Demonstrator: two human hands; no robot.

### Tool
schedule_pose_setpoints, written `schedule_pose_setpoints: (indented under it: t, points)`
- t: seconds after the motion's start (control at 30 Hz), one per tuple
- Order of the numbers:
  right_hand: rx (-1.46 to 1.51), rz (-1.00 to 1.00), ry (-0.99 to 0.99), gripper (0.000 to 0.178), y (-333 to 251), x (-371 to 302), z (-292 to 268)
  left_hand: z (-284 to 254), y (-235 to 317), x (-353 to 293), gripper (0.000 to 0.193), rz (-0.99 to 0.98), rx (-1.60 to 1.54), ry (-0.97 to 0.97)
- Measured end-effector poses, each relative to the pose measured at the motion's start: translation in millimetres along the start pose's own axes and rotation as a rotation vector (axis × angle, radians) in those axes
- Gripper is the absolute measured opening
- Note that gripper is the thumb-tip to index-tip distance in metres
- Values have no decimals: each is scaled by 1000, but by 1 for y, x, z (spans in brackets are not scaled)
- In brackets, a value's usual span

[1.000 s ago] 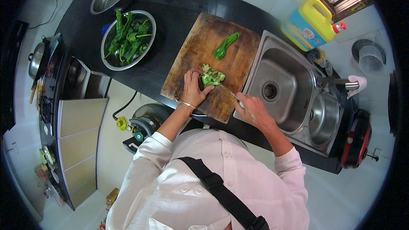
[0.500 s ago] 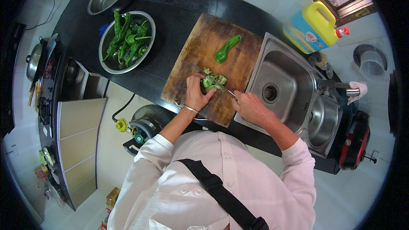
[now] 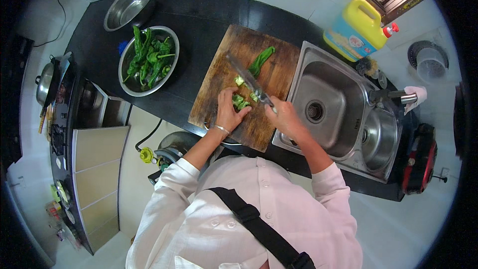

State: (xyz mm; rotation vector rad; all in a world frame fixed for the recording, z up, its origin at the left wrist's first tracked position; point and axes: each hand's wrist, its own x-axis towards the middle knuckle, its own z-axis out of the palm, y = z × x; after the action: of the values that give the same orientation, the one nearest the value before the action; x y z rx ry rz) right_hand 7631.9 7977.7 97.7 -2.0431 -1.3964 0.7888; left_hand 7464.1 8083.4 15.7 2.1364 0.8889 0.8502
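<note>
A wooden cutting board (image 3: 209, 100) lies on the dark counter in front of me. My right hand (image 3: 288, 118) grips a knife (image 3: 249, 80) by its handle; the blade is lifted clear of the pieces by my left hand and points to the far left, with pepper bits stuck on it. Cut green pepper pieces (image 3: 240, 102) sit between the thumb and curled fingers of my left hand (image 3: 229, 113), low on the board. A few loose bits lie near the blade. Beyond it, a whole green pepper (image 3: 261, 61) rests on the board, its lower end close to the knife.
A metal bowl of green peppers (image 3: 174, 69) stands left of the board, with another metal bowl (image 3: 130, 7) behind it. To the right is a steel sink (image 3: 326, 82) with a faucet (image 3: 393, 96). A yellow jug (image 3: 356, 32) stands behind the sink. A gas cylinder (image 3: 177, 142) is below the counter.
The knife has come off the pepper pieces, and its blade has swung up and away from my left hand. The cut pieces are now split into a pile and scattered bits.
</note>
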Motion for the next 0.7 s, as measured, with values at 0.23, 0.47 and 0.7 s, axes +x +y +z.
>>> schedule_pose_setpoints:
  t: [0.23, 0.47, 0.7]
  points:
    - [40, 78, -5, 24, 0, -47, -54, -10, -31, 89, 28, -175, -155, 161]
    - [-173, -153, -315, 24, 29, -80, -47, 24, -12, 168, 56, -196, 7, -445]
    - [-169, -134, -387, 26, 17, -57, -20, 80, -7, 188, 56, -116, 295, -554]
